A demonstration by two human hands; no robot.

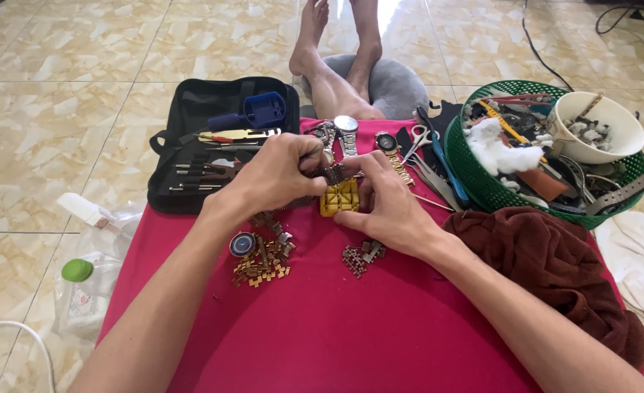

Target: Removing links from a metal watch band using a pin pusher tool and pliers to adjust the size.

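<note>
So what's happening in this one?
A person sits on the floor at a red cloth. Both hands, left and right, pinch a watch band above a yellow block. Loose links lie nearby, an open tool case to the left, a green basket to the right.

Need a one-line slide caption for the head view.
Left hand and right hand work a watch bracelet over a yellow holder block on red cloth.

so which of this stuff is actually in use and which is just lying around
In use:
left hand
right hand
dark metal watch band
yellow plastic holder block

Lying about:
black zip tool case
green plastic basket
brown cloth
loose gold links
</note>
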